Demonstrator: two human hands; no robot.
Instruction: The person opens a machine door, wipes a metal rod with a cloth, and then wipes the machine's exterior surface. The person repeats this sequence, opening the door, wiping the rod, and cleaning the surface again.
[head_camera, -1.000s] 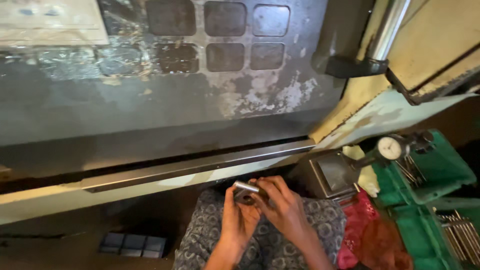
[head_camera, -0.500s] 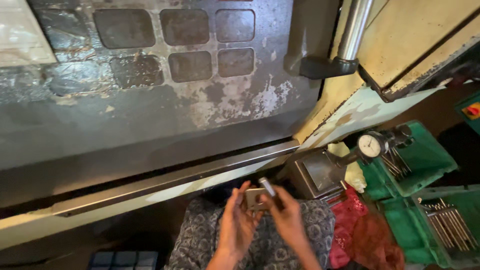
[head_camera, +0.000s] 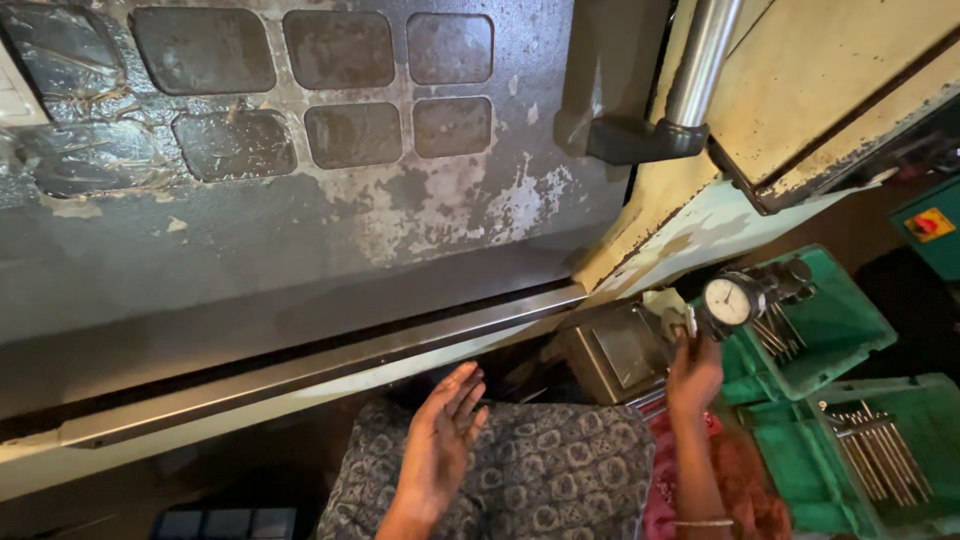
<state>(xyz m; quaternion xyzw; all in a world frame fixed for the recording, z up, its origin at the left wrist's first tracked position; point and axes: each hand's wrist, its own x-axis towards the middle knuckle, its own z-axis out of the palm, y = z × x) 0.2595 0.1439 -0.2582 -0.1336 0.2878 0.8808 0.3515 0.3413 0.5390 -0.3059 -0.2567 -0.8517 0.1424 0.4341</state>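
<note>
My left hand (head_camera: 437, 443) hovers open above my patterned lap (head_camera: 560, 470), palm up, fingers apart, holding nothing. My right hand (head_camera: 693, 377) is raised to the right, its fingertips pinching a small silvery metal part (head_camera: 690, 322). The part is just left of and below a round dial gauge (head_camera: 729, 300) on its stand. A grey metal block (head_camera: 608, 352) sits immediately left of the right hand.
A large worn grey machine door (head_camera: 300, 230) with a rail (head_camera: 330, 365) fills the view ahead, with a chrome handle (head_camera: 703, 60) at upper right. Green trays (head_camera: 850, 320) holding several metal rods (head_camera: 880, 455) stand at the right. A red cloth (head_camera: 670, 470) lies by my right forearm.
The hands were together over the lap holding the small metal part. The right hand has carried it up and right to the dial gauge; the left hand has let go and opened.
</note>
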